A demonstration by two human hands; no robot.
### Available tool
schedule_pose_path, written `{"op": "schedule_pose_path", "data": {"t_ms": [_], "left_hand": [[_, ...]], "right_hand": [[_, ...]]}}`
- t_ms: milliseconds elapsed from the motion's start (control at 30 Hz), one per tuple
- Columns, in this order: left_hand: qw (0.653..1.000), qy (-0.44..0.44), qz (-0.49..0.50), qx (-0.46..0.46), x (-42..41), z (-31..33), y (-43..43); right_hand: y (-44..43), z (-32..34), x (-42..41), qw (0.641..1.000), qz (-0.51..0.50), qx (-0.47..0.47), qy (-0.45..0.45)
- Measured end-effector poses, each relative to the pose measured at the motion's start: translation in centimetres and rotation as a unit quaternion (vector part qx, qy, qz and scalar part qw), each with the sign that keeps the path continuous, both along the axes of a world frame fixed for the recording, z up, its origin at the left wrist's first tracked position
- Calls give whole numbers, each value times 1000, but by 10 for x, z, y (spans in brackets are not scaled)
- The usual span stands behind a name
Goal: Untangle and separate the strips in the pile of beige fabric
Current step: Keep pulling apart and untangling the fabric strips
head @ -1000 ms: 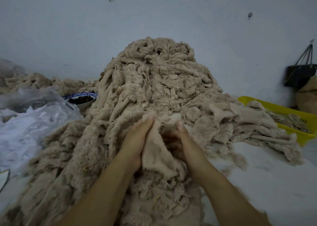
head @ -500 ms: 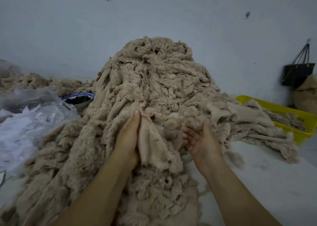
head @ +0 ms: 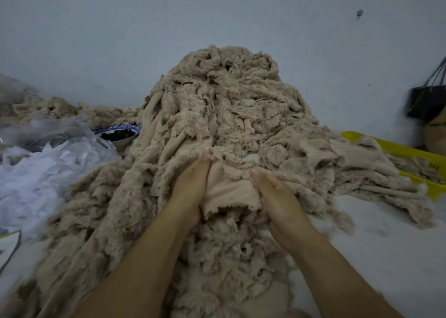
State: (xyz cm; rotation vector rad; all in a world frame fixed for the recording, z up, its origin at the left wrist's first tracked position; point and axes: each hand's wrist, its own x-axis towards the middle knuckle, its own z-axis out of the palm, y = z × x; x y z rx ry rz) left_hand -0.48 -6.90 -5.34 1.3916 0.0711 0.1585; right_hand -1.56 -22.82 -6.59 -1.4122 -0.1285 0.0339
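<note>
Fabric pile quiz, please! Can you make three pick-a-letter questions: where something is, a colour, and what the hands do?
1. Where is the yellow crate?
A) left of the fabric pile
B) right of it
C) on top

2. What colour is the bag at far right?
A) red
B) black
C) green

3. The left hand and right hand are:
A) waving
B) inside the crate
C) holding a fabric piece between them

Answers: 1B, it sits at the pile's right. 2B, it looks black. 3C, both hold the flat piece.
</note>
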Motion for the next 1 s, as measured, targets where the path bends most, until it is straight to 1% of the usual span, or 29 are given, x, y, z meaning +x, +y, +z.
{"op": "schedule_pose_path", "data": {"t_ms": [67,133,167,200,267,367,433,533,600,667,800,867,900,933,967,1000], "left_hand": [[988,-37,-115,101,-6,-2,-4],[958,-65,-190,203,-9,-4,-10],[952,-72,-206,217,-11,-3,-13],[955,-77,-199,208,-10,-6,-14],[977,-73,-144,138,-9,-5,-15],[995,-62,-73,9,-6,-2,-12],[994,-56,-55,-79,-6,2,-11],[977,-45,-70,-198,-5,8,-8],[955,-52,-107,-272,-6,11,-2],[932,-67,-120,-334,-5,13,6],[906,-75,-129,-396,-5,14,14],[899,-74,-131,-410,-4,15,18],[908,-67,-132,-392,-3,15,19],[936,-61,-120,-326,-4,15,18],[974,-56,-94,-197,-5,15,14],[995,-63,-63,-35,-6,13,10]], "right_hand": [[0,4,-1,999,-24,24,2],[-1,5,0,999,-37,28,-14],[-3,4,1,999,-35,29,-25],[-4,4,1,999,-25,30,-34],[-3,5,-3,998,-6,0,-63],[1,0,-3,982,0,-149,-114],[3,-6,1,963,0,-235,-133],[5,-11,6,942,-20,-303,-146],[4,-15,9,935,-26,-326,-135],[4,-17,11,935,-34,-333,-119],[-1,-22,15,939,-100,-313,-100],[-5,-20,15,948,-141,-274,-82],[-6,-19,15,953,-161,-243,-76],[-8,-17,15,959,-177,-208,-72],[-9,-15,15,965,-184,-172,-69],[-9,-13,14,970,-184,-144,-68]]}}
